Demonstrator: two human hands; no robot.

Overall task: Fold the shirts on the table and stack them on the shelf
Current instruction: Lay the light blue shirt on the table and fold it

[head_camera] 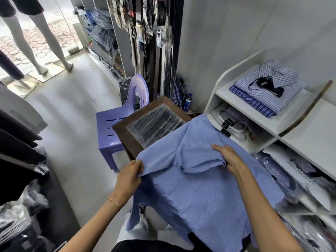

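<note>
A light blue shirt [198, 190] lies spread over the near end of a small dark brown table [125, 137], its hem hanging over the near edge. My left hand [130, 176] pinches the shirt's left edge near the shoulder. My right hand [228, 157] grips a folded-over flap of the shirt near its middle. The white shelf unit [254, 108] stands to the right, and its top level carries folded checked and striped blue shirts [267, 90].
A purple plastic chair [116, 124] stands behind the table on the left. A clear bag of dark goods [156, 122] lies on the table's far part. Bagged shirts [291, 180] fill the lower shelves. Dark clothing hangs at far left. A bottle [187, 102] stands by the wall.
</note>
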